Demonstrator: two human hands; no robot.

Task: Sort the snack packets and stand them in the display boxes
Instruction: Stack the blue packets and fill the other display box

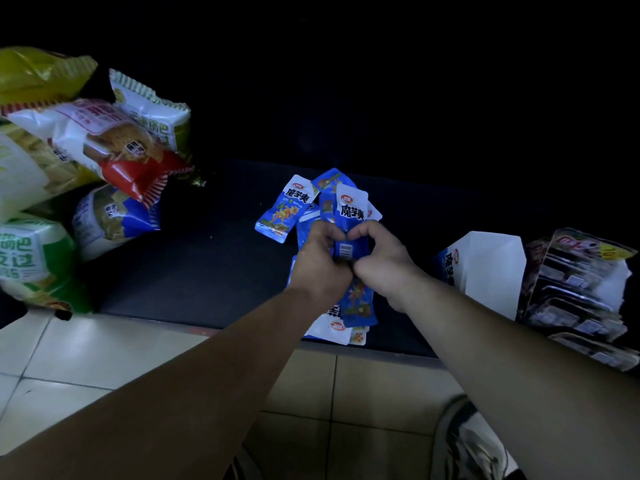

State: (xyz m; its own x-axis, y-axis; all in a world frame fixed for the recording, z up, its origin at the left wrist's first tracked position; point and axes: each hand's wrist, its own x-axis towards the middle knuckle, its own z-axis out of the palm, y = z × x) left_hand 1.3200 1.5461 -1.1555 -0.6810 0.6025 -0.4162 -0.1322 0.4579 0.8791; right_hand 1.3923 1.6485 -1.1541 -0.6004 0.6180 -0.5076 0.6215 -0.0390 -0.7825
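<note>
A bunch of small blue-and-white snack packets is gripped between both hands over a dark shelf. My left hand curls round the bundle's left side, and my right hand curls round its right side, thumbs meeting at a barcode. More blue packets fan out above the hands, one sticking out to the left, and others hang below the wrists. A blue-and-white display box stands open to the right, its inside hidden.
Large crisp bags in red, green, blue and yellow are piled at the left of the shelf. A dark display box of black packets sits at the far right. Pale floor tiles lie below the shelf edge, with a shoe at bottom right.
</note>
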